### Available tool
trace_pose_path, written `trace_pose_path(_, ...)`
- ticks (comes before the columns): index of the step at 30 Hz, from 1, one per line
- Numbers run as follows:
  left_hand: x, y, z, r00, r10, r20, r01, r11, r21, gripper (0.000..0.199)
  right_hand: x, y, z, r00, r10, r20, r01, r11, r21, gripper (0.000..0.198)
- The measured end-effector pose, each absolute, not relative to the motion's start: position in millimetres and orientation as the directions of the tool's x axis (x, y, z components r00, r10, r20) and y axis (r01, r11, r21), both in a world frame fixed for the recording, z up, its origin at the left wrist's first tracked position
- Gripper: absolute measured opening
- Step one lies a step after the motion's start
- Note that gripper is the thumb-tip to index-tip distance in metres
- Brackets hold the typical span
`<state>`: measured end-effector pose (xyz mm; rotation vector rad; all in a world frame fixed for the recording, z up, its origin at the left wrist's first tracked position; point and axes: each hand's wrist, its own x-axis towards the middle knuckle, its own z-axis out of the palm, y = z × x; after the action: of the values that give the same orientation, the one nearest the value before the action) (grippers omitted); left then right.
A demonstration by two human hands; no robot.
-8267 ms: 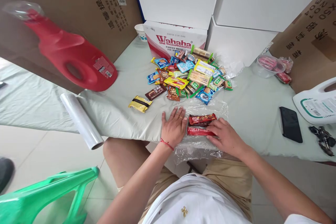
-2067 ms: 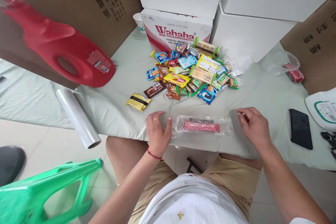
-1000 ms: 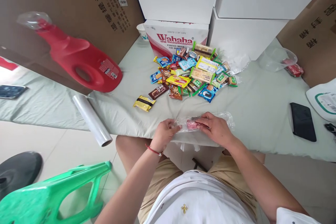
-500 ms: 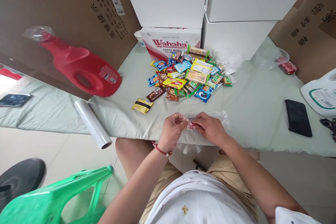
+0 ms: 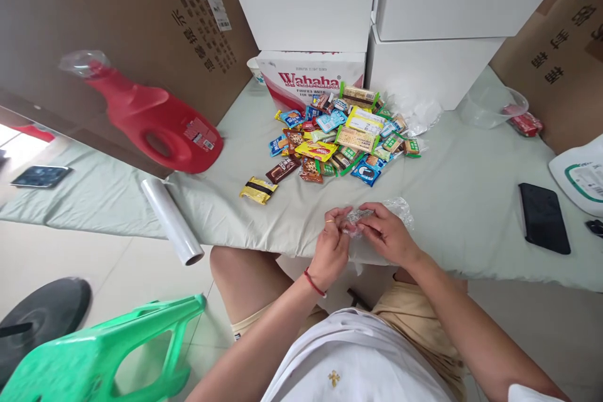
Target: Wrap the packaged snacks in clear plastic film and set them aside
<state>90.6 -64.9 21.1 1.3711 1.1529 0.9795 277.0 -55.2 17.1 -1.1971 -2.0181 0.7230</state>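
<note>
Both hands meet close to the table's front edge over crumpled clear plastic wrap (image 5: 399, 208). My left hand (image 5: 333, 240) is closed, pinching the wrap between thumb and fingers. From the other side my right hand (image 5: 385, 232) pinches the same wrap, its fingertips almost touching the left ones. Whatever small thing may be inside the wrap is hidden by the fingers. Beyond the hands lies a heap of packaged snacks (image 5: 358, 138) in several colours. A yellow packet with a dark band (image 5: 259, 190) rests apart at the heap's near left.
A roll of plastic film (image 5: 172, 223) overhangs the front edge at left, near a red jug (image 5: 162, 125). On the right are a black phone (image 5: 544, 218), a white bottle (image 5: 581, 176) and a clear bowl (image 5: 490, 110). A Wahaha carton (image 5: 308, 78) stands behind the snacks. A green stool (image 5: 108, 342) is below left.
My left hand has shifted right and turned more upright, closer to my right hand. The red seen between the fingers earlier is now mostly covered. The view has moved slightly.
</note>
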Motion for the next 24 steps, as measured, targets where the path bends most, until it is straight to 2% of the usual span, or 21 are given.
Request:
trace_pose_path(2, 86.5, -64.0, 22.3, 0.166, 0.985, -0.038, 0.004, 0.038, 0.999, 0.041, 274.7, -56.0, 12.2, -0.333, 0.895, 0.295, 0.536, 0.438, -0.722, 0.023)
trace_pose_path(4, 80.6, -63.9, 24.8, 0.108, 0.994, 0.013, -0.041, -0.009, 0.999, 0.034, 272.4, -56.1, 9.3, -0.322, 0.895, 0.309, 0.538, 0.442, -0.718, 0.022)
trace_pose_path(7, 71.4, -62.3, 28.1, -0.018, 0.98, 0.199, 0.134, -0.195, 0.972, 0.009, 271.8, -56.0, 8.0, -0.307, 0.894, 0.327, 0.523, 0.445, -0.727, 0.021)
trace_pose_path(8, 69.4, -60.7, 28.1, -0.02, 0.964, 0.264, 0.225, -0.253, 0.941, 0.009, 272.1, -56.0, 7.9, -0.305, 0.894, 0.328, 0.516, 0.444, -0.732, 0.021)
trace_pose_path(10, 69.0, -56.2, 24.9, 0.064, 0.942, 0.329, 0.371, -0.328, 0.869, 0.016, 272.5, -56.3, 7.7, -0.307, 0.895, 0.325, 0.503, 0.442, -0.742, 0.021)
trace_pose_path(13, 76.7, -49.2, 12.2, 0.273, 0.922, 0.276, 0.459, -0.377, 0.805, 0.025, 271.1, -57.2, 7.9, -0.313, 0.893, 0.324, 0.489, 0.444, -0.751, 0.022)
trace_pose_path(17, 87.8, -48.0, -6.4, 0.38, 0.893, 0.241, 0.539, -0.425, 0.727, 0.033, 276.1, -59.7, 15.5, -0.315, 0.899, 0.303, 0.48, 0.427, -0.767, 0.023)
trace_pose_path(19, 88.6, -50.5, -11.5, 0.397, 0.882, 0.253, 0.567, -0.453, 0.688, 0.035, 290.3, -61.8, 21.7, -0.215, 0.93, 0.297, 0.52, 0.366, -0.772, 0.023)
trace_pose_path(20, 88.2, -52.0, -13.1, 0.408, 0.876, 0.258, 0.576, -0.467, 0.671, 0.035, 300.9, -63.1, 24.0, -0.108, 0.947, 0.302, 0.558, 0.309, -0.77, 0.023)
trace_pose_path(22, 87.2, -55.2, -15.5, 0.416, 0.865, 0.281, 0.601, -0.494, 0.629, 0.035, 326.5, -65.4, 25.0, 0.16, 0.94, 0.301, 0.634, 0.136, -0.761, 0.025)
trace_pose_path(24, 87.6, -58.5, -17.8, 0.415, 0.851, 0.321, 0.634, -0.524, 0.569, 0.035, 351.3, -66.7, 20.8, 0.337, 0.917, 0.215, 0.653, -0.063, -0.755, 0.038)
